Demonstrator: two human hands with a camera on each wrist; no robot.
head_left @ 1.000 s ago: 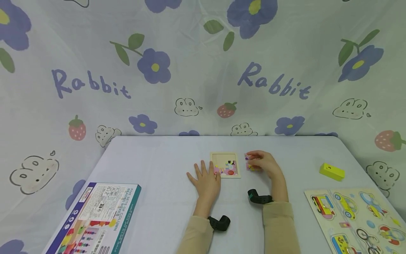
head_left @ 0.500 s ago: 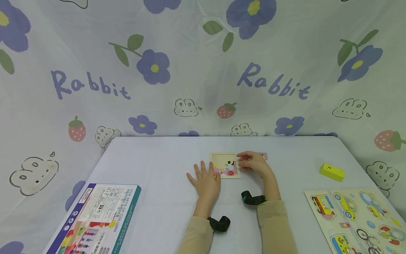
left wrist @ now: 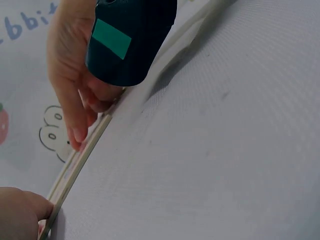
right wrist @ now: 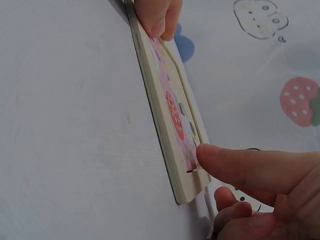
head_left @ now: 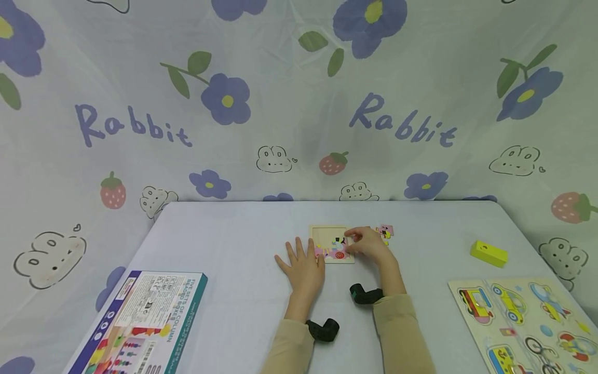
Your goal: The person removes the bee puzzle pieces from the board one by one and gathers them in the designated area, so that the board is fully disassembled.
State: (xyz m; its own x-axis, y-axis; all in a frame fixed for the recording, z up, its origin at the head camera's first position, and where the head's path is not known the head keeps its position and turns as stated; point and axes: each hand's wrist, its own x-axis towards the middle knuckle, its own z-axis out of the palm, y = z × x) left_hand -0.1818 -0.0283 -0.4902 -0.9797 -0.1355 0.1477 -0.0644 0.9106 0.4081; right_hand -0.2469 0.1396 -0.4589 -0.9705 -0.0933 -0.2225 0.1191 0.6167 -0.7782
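Note:
A small wooden puzzle tray (head_left: 328, 227) lies mid-table with colourful puzzle pieces (head_left: 339, 248) fitted along its bottom. My left hand (head_left: 305, 270) rests flat and spread at its left side, thumb on the lower frame edge. At the tray's right edge is my right hand (head_left: 371, 245), its thumb (right wrist: 220, 159) touching the tray beside the fitted pieces. Other fingers of that hand curl below the thumb; whether anything is pinched between them is hidden. Loose pink and yellow puzzle pieces (head_left: 386, 231) lie just beyond the right hand, partly covered by it.
On the right are a yellow block (head_left: 489, 253) and a larger wooden vehicle puzzle board (head_left: 528, 322). A boxed toy set (head_left: 140, 317) lies at the front left. Behind the white table hangs a patterned cloth (head_left: 299, 104). Each wrist wears a black camera (head_left: 323, 330).
My right hand has moved left from over the loose pieces to the tray's right edge, uncovering loose pieces at its right. My left hand has stayed in place.

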